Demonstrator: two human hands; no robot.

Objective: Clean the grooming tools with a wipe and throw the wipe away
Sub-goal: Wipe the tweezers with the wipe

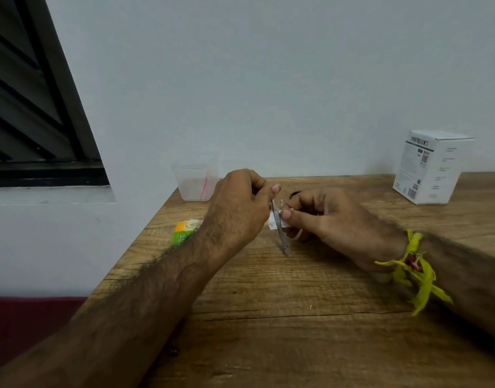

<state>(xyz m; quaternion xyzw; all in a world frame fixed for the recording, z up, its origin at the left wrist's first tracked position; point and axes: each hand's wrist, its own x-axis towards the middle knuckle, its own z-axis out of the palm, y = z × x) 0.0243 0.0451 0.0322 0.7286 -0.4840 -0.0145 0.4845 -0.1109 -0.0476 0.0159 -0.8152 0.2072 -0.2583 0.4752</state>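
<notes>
- Head view: left hand (240, 208) is gripping the upper end of a thin metal grooming tool (281, 233), fingers curled round it, thumb up; tool is hanging point-down, its tip just above or touching the tabletop (268, 331), cannot tell which.
- Right hand (322, 219) is pinching a small white wipe (274, 221) around the tool's middle, thumb and fingers clamped together on it; looks like wiping along the shaft is under way.
- Risk: the tool's lower end looks pointed, so a fast downward wipe could run the fingers onto it; the wipe is small and bunched, so it could tear or slip off and leave the tip uncleaned.
- Risk: the left hand is holding only the top, so hard pulling could twist the tool loose onto the tabletop.
- Around: clear plastic cup (194, 182) with a pink stick inside at the far left edge; orange-green sachet (184, 231) on the left, partly hidden behind the left forearm; white box (431, 168) far right, well apart.
- A dark item (294, 194) is peeking out just beyond the right hand, too hidden to identify.
- No bin is showing; nothing is blocking the hands.
</notes>
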